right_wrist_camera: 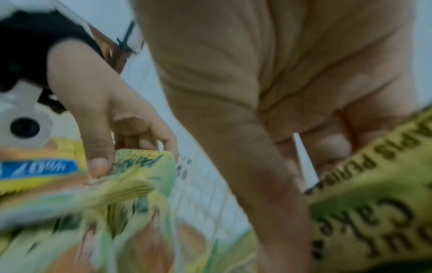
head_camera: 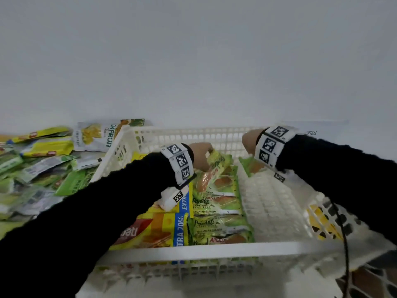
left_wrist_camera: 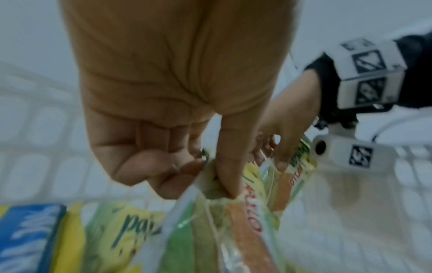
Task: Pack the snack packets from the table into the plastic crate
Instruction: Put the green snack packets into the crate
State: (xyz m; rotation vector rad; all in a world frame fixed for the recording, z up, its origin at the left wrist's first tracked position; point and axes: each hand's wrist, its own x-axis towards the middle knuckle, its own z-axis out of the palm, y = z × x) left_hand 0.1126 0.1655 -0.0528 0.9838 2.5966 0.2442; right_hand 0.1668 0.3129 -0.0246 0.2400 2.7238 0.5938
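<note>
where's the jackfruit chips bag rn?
Head view, left side: the jackfruit chips bag lies on the table outside the crate, against its far-left corner, behind the loose packets.

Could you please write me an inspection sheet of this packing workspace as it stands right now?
Surface: table hidden under packets and crate; bare top not seen.
Job's things: white plastic crate holds yellow packets on its left and a row of green pandan cake packets; loose packets lie piled left of the crate.
Clutter: nothing seen.
Grips: left hand pinches a pandan packet over the row; right hand pinches another pandan packet over the crate's bare right part.
Cables: black cable hangs from the right wrist.
Surroundings: plain white wall.
</note>
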